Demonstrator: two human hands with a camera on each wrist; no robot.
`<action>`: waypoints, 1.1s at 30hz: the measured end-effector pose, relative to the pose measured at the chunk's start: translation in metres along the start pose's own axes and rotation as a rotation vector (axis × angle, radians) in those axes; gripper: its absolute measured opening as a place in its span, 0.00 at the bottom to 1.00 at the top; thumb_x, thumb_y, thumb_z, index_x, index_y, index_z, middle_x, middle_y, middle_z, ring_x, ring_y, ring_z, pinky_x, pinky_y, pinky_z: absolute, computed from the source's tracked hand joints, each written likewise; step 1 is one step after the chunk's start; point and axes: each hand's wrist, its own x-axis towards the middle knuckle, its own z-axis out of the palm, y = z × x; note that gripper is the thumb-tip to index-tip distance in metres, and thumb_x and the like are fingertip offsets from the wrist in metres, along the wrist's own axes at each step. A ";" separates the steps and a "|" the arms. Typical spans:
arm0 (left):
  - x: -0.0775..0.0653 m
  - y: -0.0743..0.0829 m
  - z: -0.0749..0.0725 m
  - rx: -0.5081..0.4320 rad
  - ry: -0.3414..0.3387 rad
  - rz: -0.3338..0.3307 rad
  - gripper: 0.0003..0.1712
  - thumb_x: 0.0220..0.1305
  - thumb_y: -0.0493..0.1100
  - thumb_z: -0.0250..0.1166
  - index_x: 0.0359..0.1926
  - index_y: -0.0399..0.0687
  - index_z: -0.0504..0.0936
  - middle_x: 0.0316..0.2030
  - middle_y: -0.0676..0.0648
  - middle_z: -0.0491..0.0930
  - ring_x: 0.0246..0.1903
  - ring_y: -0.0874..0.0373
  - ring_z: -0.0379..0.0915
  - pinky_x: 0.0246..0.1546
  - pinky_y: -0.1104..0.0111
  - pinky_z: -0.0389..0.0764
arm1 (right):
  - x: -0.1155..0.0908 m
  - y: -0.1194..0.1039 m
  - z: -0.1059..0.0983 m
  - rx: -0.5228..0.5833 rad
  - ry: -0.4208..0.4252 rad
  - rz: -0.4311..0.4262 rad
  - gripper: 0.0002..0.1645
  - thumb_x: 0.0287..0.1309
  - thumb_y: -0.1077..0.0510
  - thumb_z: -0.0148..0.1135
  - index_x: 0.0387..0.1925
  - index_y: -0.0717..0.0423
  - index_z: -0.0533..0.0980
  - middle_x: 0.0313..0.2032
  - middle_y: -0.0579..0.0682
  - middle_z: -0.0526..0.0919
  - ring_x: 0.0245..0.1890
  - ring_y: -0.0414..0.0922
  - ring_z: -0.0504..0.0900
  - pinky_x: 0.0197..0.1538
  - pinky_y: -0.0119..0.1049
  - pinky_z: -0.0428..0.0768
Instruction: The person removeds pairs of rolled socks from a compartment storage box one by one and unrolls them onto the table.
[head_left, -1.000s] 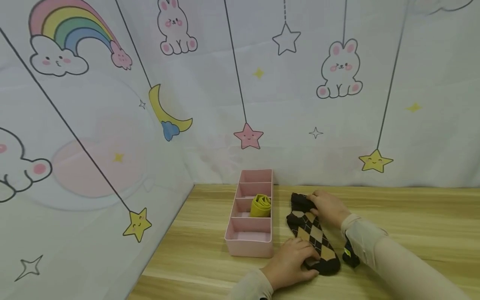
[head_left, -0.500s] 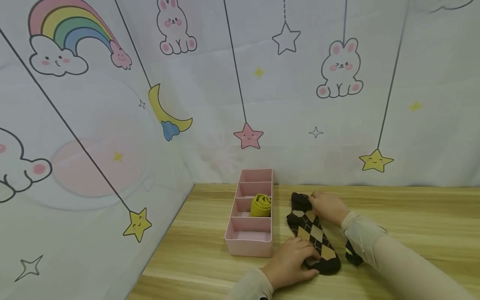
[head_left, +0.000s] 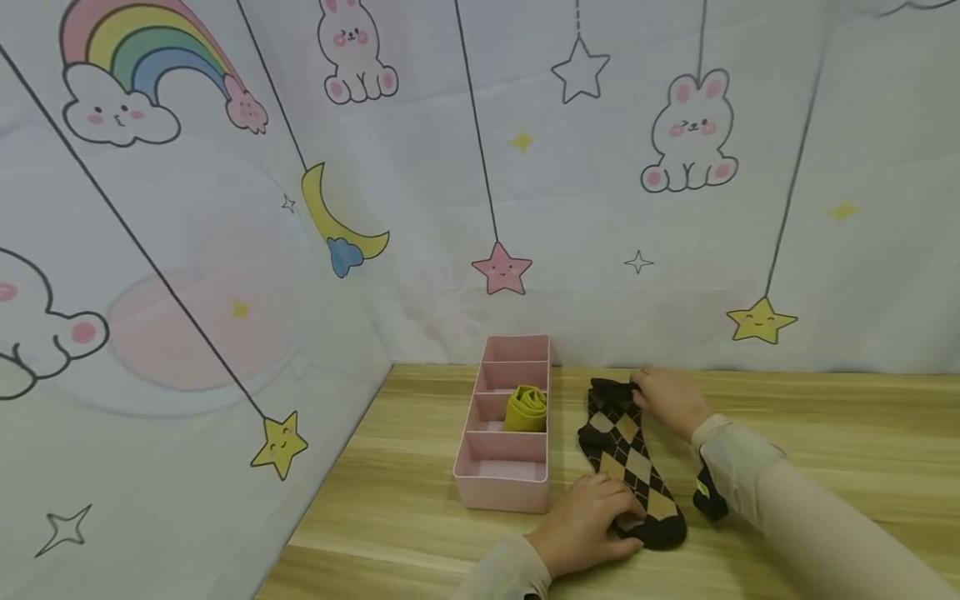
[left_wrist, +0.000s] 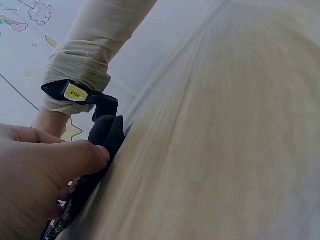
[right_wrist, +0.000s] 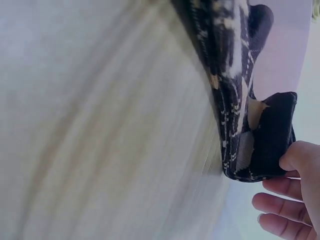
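An argyle sock (head_left: 628,458) in black, tan and grey lies lengthwise on the table, its black toe towards me. My left hand (head_left: 585,525) holds the toe end down. In the left wrist view my left thumb (left_wrist: 85,157) lies against the black toe (left_wrist: 107,132), which shows two layers. At the far end my right hand (head_left: 671,402) pinches the sock's black cuff. Close up in the right wrist view, thumb and index finger of the right hand (right_wrist: 302,187) grip the corner of the black cuff (right_wrist: 272,135), while the other fingers stay off it.
Left of the sock stands a pink box (head_left: 502,493) with several compartments, one holding a rolled yellow cloth item (head_left: 527,408). A printed fabric backdrop (head_left: 585,308) rises behind the wooden table (head_left: 390,492). A black wrist mount (head_left: 708,496) sits under the right forearm.
My right hand has moved slightly up and away, drawing on the cuff. The black band at the top looks narrower, with more argyle pattern showing below it. The left hand stays at the toe.
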 end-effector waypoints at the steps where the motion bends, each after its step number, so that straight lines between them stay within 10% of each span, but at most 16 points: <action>1: 0.000 0.000 0.000 0.000 0.001 0.000 0.14 0.58 0.56 0.68 0.43 0.59 0.81 0.42 0.62 0.81 0.43 0.71 0.72 0.51 0.81 0.68 | 0.001 0.001 0.000 0.008 0.000 0.012 0.04 0.58 0.63 0.61 0.32 0.62 0.77 0.27 0.53 0.80 0.22 0.45 0.77 0.25 0.36 0.75; 14: 0.000 0.001 -0.002 0.024 -0.001 0.005 0.15 0.58 0.56 0.68 0.44 0.59 0.81 0.43 0.62 0.81 0.45 0.70 0.73 0.54 0.81 0.67 | 0.014 0.009 -0.001 0.136 -0.089 0.160 0.15 0.63 0.61 0.58 0.47 0.66 0.78 0.43 0.64 0.83 0.38 0.56 0.83 0.36 0.46 0.81; 33: -0.001 0.000 -0.003 0.009 -0.047 -0.007 0.15 0.59 0.57 0.66 0.45 0.61 0.81 0.44 0.63 0.80 0.45 0.72 0.72 0.51 0.83 0.66 | 0.028 0.025 0.012 0.314 -0.126 0.247 0.17 0.65 0.63 0.52 0.49 0.71 0.75 0.41 0.65 0.83 0.38 0.57 0.83 0.42 0.51 0.80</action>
